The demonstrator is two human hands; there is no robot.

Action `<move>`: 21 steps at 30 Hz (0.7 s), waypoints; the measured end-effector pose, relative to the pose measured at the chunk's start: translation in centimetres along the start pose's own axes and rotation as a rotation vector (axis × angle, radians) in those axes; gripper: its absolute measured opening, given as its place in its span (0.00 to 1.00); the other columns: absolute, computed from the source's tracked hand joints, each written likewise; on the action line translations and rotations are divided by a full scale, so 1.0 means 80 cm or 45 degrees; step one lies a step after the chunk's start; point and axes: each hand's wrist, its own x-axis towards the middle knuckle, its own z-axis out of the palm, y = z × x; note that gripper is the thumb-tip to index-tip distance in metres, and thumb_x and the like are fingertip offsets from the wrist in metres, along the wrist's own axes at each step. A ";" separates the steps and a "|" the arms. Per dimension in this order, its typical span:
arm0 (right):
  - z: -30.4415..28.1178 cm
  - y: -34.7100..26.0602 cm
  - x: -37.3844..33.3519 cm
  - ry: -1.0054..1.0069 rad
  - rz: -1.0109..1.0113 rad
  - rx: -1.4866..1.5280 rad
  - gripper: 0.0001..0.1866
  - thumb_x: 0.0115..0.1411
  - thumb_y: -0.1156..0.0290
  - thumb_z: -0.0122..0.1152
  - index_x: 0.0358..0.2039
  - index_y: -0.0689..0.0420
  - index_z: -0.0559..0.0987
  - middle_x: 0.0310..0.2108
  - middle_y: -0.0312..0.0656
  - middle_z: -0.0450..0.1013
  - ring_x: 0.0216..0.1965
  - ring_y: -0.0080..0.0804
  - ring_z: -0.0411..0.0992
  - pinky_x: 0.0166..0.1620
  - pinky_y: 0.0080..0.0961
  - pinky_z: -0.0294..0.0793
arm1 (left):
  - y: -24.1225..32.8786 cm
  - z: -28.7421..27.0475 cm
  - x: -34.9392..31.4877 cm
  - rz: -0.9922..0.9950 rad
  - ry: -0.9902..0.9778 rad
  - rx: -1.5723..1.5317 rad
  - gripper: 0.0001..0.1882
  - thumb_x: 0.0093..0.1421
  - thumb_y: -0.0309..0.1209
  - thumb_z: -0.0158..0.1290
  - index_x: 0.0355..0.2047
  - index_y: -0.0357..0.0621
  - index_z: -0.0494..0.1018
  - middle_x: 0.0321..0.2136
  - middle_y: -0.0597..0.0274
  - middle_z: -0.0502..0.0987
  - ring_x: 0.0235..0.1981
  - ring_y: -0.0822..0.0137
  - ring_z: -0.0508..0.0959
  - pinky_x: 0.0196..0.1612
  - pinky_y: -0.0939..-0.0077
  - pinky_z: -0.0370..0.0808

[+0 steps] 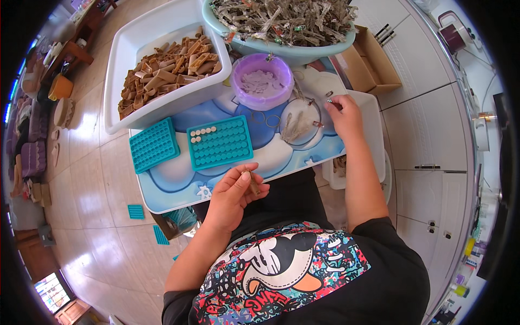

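Observation:
My left hand (234, 190) is closed around a small brown plastic shell (254, 187), held just off the near edge of the low table. Over the table's right side, my right hand (346, 116) has thumb and fingertips pinched together; what they hold, if anything, is too small to name. Left of it lie a few small wired parts (318, 124) and a bundle of thin clear-grey strips (293, 127). A teal tray with round hollows (221, 154) sits ahead of my left hand, several white discs (203, 130) in its far left corner. Beside it is another teal tray (154, 145).
A white bin (112, 103) of brown plastic shells (170, 70) stands at the far left. Behind, a pale green basin (303, 54) is heaped with wired clear strips; a purple bowl (236, 89) holds whitish flakes. A cardboard box (374, 65) and white cabinets (425, 130) flank the right.

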 end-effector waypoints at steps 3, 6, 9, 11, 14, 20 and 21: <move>-0.003 -0.020 -0.001 0.101 0.002 0.153 0.10 0.51 0.70 0.64 0.30 0.63 0.76 0.30 0.43 0.72 0.30 0.34 0.72 0.35 0.27 0.70 | 0.004 0.005 0.000 -0.049 0.035 -0.048 0.15 0.65 0.31 0.42 0.50 0.40 0.66 0.34 0.64 0.72 0.34 0.68 0.76 0.42 0.69 0.75; -0.005 -0.027 -0.003 0.202 -0.064 0.273 0.10 0.52 0.70 0.64 0.30 0.63 0.76 0.30 0.42 0.72 0.29 0.31 0.71 0.34 0.25 0.69 | 0.004 0.001 0.002 -0.078 0.033 -0.073 0.15 0.63 0.29 0.40 0.48 0.40 0.67 0.32 0.64 0.72 0.30 0.71 0.74 0.37 0.72 0.74; -0.011 -0.045 -0.008 0.249 -0.116 0.384 0.09 0.52 0.72 0.64 0.31 0.63 0.76 0.30 0.39 0.72 0.29 0.27 0.69 0.34 0.22 0.68 | 0.004 0.001 0.002 -0.075 0.056 -0.048 0.15 0.61 0.27 0.39 0.47 0.39 0.67 0.30 0.65 0.71 0.27 0.72 0.72 0.33 0.75 0.72; -0.018 -0.066 -0.016 0.262 -0.143 0.452 0.08 0.52 0.73 0.63 0.32 0.62 0.77 0.30 0.38 0.72 0.29 0.25 0.68 0.34 0.20 0.67 | 0.008 0.004 -0.001 -0.056 0.068 -0.043 0.14 0.61 0.28 0.39 0.46 0.39 0.67 0.30 0.64 0.70 0.27 0.73 0.71 0.31 0.76 0.71; -0.026 -0.096 -0.035 0.125 -0.255 0.688 0.08 0.52 0.75 0.63 0.34 0.61 0.78 0.31 0.36 0.71 0.30 0.22 0.66 0.34 0.18 0.66 | 0.015 0.002 -0.005 0.019 0.062 -0.075 0.13 0.62 0.28 0.40 0.44 0.38 0.69 0.28 0.65 0.70 0.23 0.74 0.68 0.26 0.78 0.66; 0.005 -0.147 -0.080 -0.509 -0.458 1.223 0.09 0.53 0.78 0.62 0.36 0.59 0.79 0.33 0.37 0.70 0.34 0.23 0.68 0.37 0.18 0.67 | 0.028 0.012 -0.013 0.149 0.129 0.137 0.11 0.62 0.30 0.49 0.42 0.37 0.72 0.24 0.69 0.71 0.14 0.82 0.61 0.16 0.88 0.55; 0.011 -0.153 -0.086 -0.591 -0.548 1.151 0.10 0.53 0.78 0.62 0.37 0.58 0.79 0.34 0.38 0.70 0.35 0.24 0.69 0.38 0.19 0.67 | 0.029 0.018 -0.015 0.181 0.071 0.202 0.12 0.63 0.31 0.49 0.42 0.37 0.73 0.26 0.67 0.73 0.14 0.82 0.61 0.16 0.88 0.56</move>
